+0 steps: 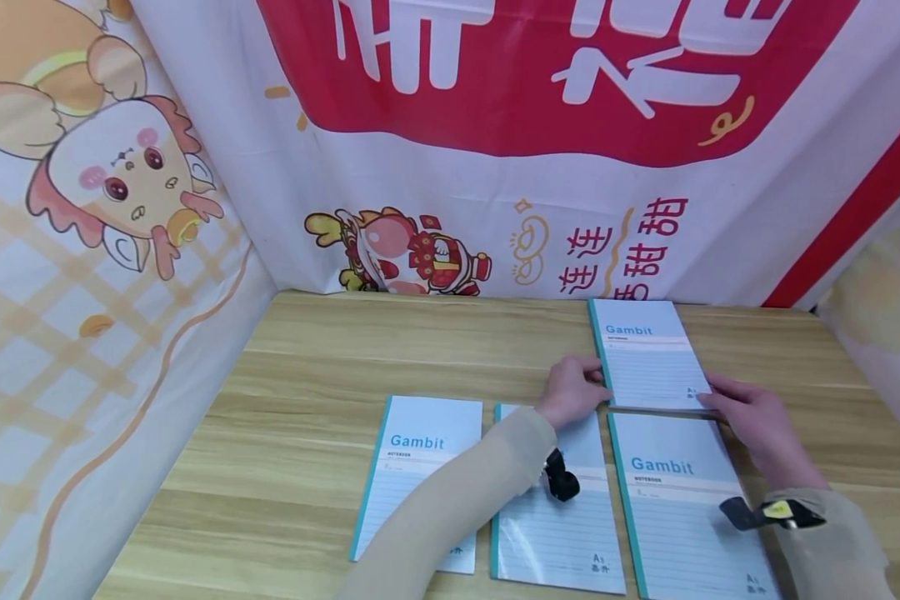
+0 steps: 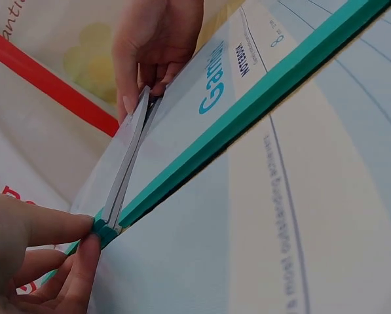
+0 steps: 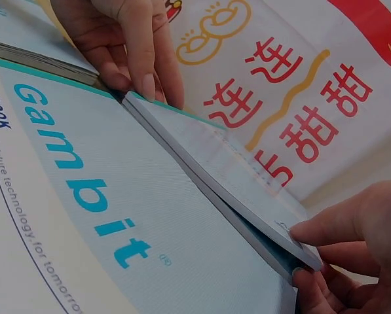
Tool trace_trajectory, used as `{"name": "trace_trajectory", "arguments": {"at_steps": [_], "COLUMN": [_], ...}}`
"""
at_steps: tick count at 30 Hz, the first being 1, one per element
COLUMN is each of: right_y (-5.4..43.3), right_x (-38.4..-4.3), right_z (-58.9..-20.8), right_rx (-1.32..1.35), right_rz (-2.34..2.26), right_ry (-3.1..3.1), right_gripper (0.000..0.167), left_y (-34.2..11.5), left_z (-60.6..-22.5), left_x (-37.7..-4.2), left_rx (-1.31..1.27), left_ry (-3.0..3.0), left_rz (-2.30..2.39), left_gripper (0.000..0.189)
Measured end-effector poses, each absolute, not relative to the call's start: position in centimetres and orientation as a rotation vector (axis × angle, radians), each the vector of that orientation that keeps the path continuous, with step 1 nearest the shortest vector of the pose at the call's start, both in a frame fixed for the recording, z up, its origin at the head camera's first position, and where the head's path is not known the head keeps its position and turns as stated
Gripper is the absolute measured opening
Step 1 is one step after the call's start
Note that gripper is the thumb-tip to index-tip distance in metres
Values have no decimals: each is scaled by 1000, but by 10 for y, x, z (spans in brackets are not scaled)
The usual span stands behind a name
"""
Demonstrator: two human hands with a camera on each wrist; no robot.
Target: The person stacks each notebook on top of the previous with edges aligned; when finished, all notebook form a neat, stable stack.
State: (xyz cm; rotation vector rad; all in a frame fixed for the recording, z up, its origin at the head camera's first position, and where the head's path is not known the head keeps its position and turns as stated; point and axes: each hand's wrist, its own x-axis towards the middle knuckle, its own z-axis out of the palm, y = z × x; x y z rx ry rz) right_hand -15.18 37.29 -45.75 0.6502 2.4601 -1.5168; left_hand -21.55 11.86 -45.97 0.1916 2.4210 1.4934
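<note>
A pale blue Gambit notebook (image 1: 641, 362) with a teal spine lies at the far right of the table, beyond another like it. My left hand (image 1: 568, 390) pinches its near left corner at the spine, with thumb and fingers meeting there in the left wrist view. At the near right corner my right hand (image 1: 756, 423) grips it between thumb and fingers. In the right wrist view the page edges of this held notebook (image 3: 215, 196) are slightly parted by the right hand (image 3: 349, 252). The nearer notebook (image 1: 671, 508) lies flat right below that edge.
Two more Gambit notebooks lie in the front row, a middle one (image 1: 555, 542) partly under my left forearm and a left one (image 1: 427, 425). A printed cloth (image 1: 435, 183) hangs along the wooden table's (image 1: 270, 467) back edge. Another cloth (image 1: 82, 333) hangs at the left.
</note>
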Motion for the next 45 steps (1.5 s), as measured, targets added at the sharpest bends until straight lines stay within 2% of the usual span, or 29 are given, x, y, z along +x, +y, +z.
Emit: {"name": "trace_trajectory", "arguments": {"at_steps": [5,33,45], "right_y": [372,366,367], "right_x": [-152,-159,-158], "right_z": [-460,-459,-462], "right_rx": [656,704,685], "right_rz": [-1477,-1351,-1352], "right_ry": [2499,2526,2564], "right_gripper": [79,75,80], "left_y": [119,120,120], "left_z": [-461,-458,-458], "left_x": [-215,-214,-214], "left_rx": [203,208,212], "left_ry": [2428,2431,2419], "left_rz": [1472,1450,1461], "left_gripper": [54,52,53]}}
